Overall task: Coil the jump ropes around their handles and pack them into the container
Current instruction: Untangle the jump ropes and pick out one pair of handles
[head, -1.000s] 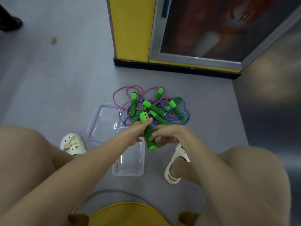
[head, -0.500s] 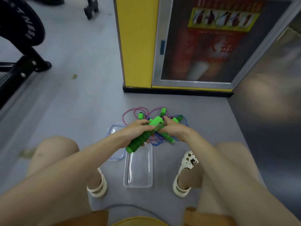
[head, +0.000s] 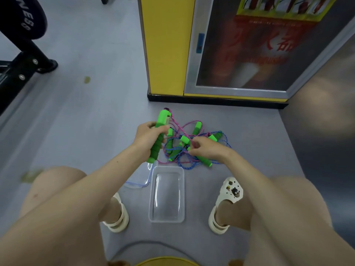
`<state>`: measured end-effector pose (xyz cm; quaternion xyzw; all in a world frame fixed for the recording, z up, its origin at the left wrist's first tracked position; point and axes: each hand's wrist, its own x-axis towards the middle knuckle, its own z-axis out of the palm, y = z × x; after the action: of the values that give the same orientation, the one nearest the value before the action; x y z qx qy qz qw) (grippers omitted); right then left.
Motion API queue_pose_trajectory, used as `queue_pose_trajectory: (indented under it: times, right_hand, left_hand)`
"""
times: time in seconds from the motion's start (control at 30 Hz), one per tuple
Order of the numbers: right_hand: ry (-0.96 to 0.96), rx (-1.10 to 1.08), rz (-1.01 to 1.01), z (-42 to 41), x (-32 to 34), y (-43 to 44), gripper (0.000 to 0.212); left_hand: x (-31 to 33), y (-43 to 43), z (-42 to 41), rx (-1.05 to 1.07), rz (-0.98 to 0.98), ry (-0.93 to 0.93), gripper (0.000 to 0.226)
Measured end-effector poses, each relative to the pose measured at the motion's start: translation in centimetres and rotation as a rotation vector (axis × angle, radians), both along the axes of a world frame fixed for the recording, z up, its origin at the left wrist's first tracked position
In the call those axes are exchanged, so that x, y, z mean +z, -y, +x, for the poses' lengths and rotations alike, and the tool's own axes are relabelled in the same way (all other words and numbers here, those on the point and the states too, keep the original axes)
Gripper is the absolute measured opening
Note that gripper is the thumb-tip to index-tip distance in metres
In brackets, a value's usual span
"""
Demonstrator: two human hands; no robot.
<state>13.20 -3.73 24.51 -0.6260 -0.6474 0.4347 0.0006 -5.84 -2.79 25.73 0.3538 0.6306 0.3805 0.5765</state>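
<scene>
The left hand is wrapped round a green foam handle, held just beyond the clear container, long axis tilted away from it. Its pink rope runs from the far end to the right hand, which pinches it over the tangled pile

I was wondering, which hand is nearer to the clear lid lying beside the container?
Left. The left hand, gripping a green handle, is just beyond the lid; the right hand is farther right, over the tangled ropes, pinching the pink rope.
</scene>
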Motion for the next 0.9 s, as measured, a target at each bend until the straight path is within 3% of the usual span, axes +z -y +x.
queue_pose_trajectory:
  times: [0.2, 0.33, 0.47, 0.6, 0.73, 0.9]
  right_hand:
    - [0.097, -0.165, 0.026, 0.4, 1.0, -3.3, 0.048]
    - [-0.220, -0.409, -0.039, -0.6, 1.8, -4.9, 0.043]
    - [-0.547, -0.533, -0.172, -1.6, 3.7, -5.1, 0.037]
    - [-0.736, -0.588, -0.275, -2.8, 4.4, -5.2, 0.034]
    - [-0.888, -0.753, -0.237, -2.8, 3.9, -5.5, 0.035]
    - [-0.995, -0.838, -0.307, -2.0, 3.3, -5.9, 0.038]
  left_hand:
    - [-0.2, -2.8, -1.7, 0.460, 0.019, 0.053, 0.015]
    - [-0.1, -3.2, -1.7, 0.212, -0.160, 0.125, 0.017]
    - [0.0, -2.1, 0.1, 0.060, -0.185, 0.133, 0.026]
    - [0.2, -1.9, 1.0, -0.136, -0.146, 0.073, 0.031]
    - [0.4, -2.1, 0.8, -0.144, -0.166, 0.176, 0.033]
    - [0.6, -1.9, 0.6, -0.218, -0.022, -0.094, 0.025]
